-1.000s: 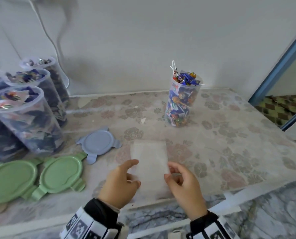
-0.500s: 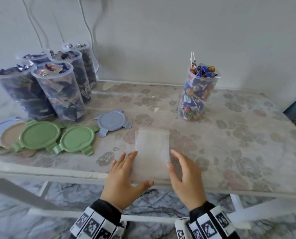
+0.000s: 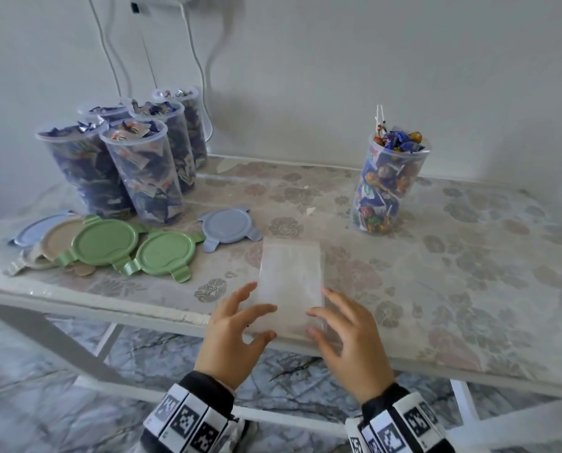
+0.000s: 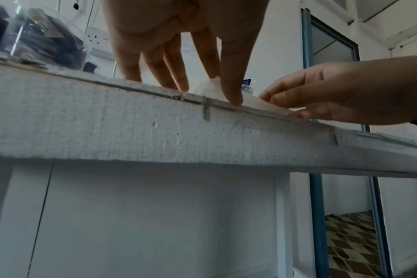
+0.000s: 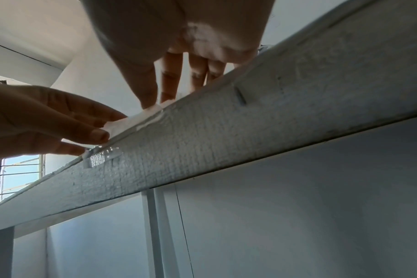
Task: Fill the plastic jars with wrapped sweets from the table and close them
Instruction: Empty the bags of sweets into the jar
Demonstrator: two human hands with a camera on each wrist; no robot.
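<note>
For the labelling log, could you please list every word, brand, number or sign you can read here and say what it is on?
No text can be read.
Sweet wrappers in the lone jar: printed, too blurred to read.
Wrappers in the grouped jars: printed, too blurred.
Wrist bands by the left hand and right hand: black-and-white square code markers, no letters.
Clear bag and lids: no print visible.

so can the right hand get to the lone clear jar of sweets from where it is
Probably yes: the right hand rests open at the table edge, and only bare tablecloth lies between it and the lone clear jar of sweets.
</note>
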